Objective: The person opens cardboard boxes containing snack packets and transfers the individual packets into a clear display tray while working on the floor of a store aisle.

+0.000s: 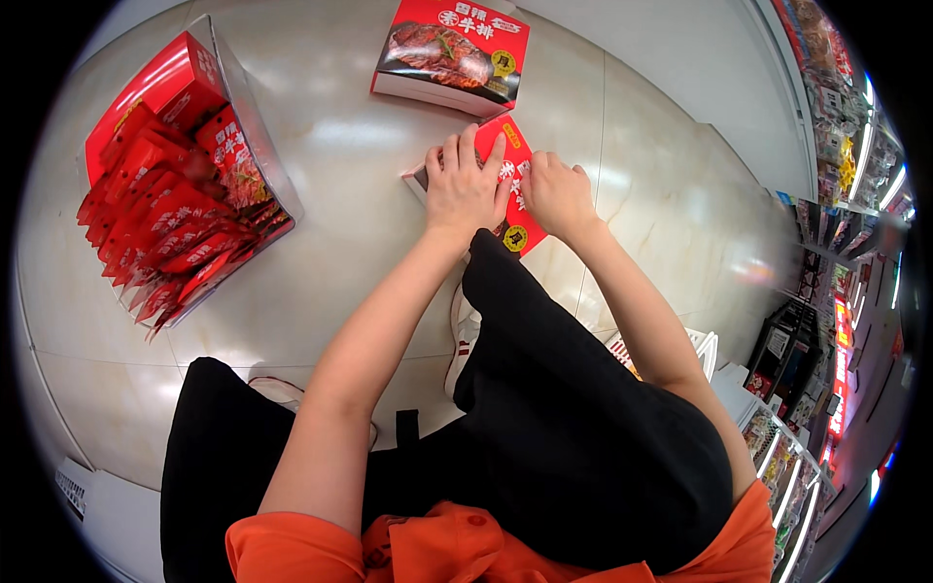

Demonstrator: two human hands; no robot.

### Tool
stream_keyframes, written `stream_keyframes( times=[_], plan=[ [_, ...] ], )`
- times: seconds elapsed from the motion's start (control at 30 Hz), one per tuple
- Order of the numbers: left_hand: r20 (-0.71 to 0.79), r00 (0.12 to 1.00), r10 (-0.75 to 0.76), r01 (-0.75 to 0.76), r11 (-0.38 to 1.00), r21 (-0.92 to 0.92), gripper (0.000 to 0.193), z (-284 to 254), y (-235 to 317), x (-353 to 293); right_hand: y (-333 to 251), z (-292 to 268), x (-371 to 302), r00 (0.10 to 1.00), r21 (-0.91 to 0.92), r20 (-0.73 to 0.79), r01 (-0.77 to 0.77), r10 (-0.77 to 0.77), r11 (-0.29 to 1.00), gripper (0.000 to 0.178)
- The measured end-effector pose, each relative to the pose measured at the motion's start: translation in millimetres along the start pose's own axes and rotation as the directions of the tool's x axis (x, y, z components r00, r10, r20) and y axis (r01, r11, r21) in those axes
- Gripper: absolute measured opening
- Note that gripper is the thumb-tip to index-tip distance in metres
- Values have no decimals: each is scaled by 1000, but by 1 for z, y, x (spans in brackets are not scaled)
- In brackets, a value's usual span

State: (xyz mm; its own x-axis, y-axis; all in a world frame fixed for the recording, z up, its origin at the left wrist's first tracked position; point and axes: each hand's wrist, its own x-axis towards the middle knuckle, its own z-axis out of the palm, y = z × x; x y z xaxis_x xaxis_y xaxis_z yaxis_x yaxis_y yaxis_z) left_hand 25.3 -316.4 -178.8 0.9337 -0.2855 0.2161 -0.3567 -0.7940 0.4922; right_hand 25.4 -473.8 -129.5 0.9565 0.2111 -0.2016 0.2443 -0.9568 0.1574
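A flat red food box (516,209) with white lettering and a round yellow mark lies on the floor in front of me. My left hand (466,187) is spread flat over its top, holding nothing. At the box's right edge, my right hand (561,194) has its fingers curled in and pressed against it; the fingertips are partly hidden. Just beyond stands a larger red box (449,53) with a picture of meat on its front.
To the left, a clear-sided display box (255,146) holds several red snack packets (165,209). My bent knee in black trousers (593,408) reaches close to the flat box. A white cabinet (700,73) and lit shelves with goods (855,136) line the right.
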Motion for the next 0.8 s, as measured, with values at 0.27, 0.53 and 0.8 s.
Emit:
stream_keyframes(
  times=[0.27,0.53,0.8],
  plan=[
    [-4,1000,-2,2,1000,8,56,0,1,0,-14,-16,19,961,46,269,-85,70,995,18],
    [0,1000,-9,9,1000,-6,55,-4,1,0,36,-5,1,946,755,216,-319,241,573,27],
    [-11,1000,-5,5,1000,7,56,2,0,0,-5,29,-21,881,827,-73,-208,467,523,17]
  ],
)
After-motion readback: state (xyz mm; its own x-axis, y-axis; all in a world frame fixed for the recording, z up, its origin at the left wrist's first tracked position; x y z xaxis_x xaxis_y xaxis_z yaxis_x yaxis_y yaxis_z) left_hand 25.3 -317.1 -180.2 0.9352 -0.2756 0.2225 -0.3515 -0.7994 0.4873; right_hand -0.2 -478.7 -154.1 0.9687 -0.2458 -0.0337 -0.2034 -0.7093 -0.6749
